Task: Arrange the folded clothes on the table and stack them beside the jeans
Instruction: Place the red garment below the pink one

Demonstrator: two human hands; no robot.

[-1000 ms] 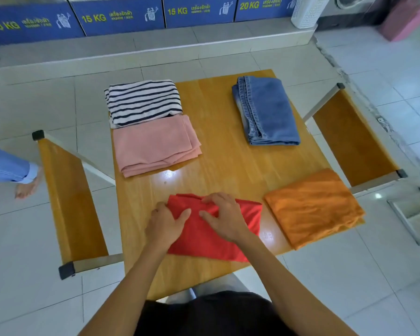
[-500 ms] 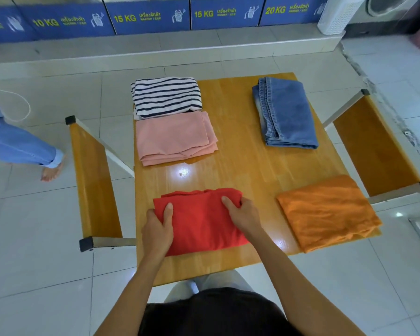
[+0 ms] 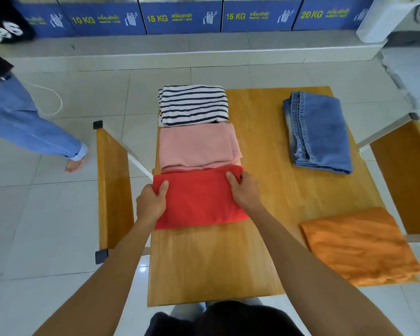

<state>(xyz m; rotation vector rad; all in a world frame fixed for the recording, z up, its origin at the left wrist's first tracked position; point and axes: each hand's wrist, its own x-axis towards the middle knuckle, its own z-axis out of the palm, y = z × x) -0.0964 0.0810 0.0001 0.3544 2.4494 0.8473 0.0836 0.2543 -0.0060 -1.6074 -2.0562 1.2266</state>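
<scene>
A folded red garment point(image 3: 200, 198) lies on the left half of the wooden table point(image 3: 272, 190). My left hand point(image 3: 152, 204) grips its left edge and my right hand point(image 3: 244, 190) grips its right edge. Its far edge touches a folded pink garment point(image 3: 197, 146), and behind that lies a folded black-and-white striped top point(image 3: 193, 105). Folded blue jeans point(image 3: 318, 132) lie at the far right of the table. A folded orange garment point(image 3: 359, 246) sits at the near right corner, partly over the edge.
Wooden benches stand left point(image 3: 113, 187) and right point(image 3: 405, 175) of the table. A person in blue jeans point(image 3: 24, 124) walks barefoot on the tiled floor at the left. Blue washing-machine panels point(image 3: 182, 18) and a white basket point(image 3: 383, 18) line the back.
Both hands have slid the red garment away from me and to the left, from the table's near edge up against the pink garment. The person at the left has walked closer.
</scene>
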